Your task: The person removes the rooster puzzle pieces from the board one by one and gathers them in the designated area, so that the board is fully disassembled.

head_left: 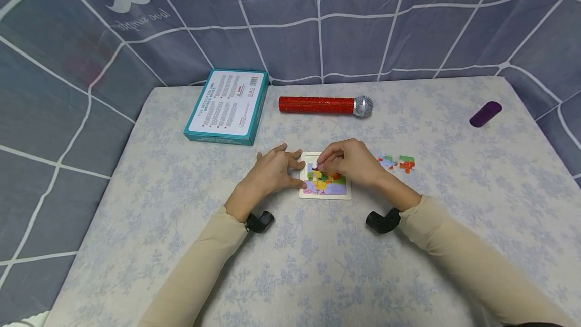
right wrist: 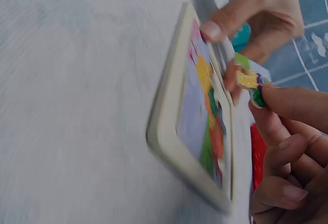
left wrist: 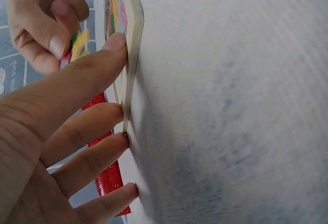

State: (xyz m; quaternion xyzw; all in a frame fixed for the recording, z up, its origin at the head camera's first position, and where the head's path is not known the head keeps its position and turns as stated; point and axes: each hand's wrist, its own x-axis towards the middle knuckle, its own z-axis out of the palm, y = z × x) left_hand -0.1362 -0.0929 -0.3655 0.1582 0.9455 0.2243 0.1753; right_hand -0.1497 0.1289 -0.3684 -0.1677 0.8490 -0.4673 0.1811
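Note:
A small jigsaw puzzle in a pale tray frame lies on the table, partly filled with colourful pieces. Between thumb and index finger my right hand pinches a puzzle piece, yellow, green and light blue, held just above the tray. My left hand rests at the tray's left edge, fingers spread, its thumb and fingertips touching the rim. Loose puzzle pieces lie right of the tray, some partly hidden behind my right hand.
A teal box printed with text lies at the back left. Behind the tray is a red glittery microphone with a silver head. A dark purple cylinder lies at the far right. Grey grid-patterned cloth hangs along the table's back edge.

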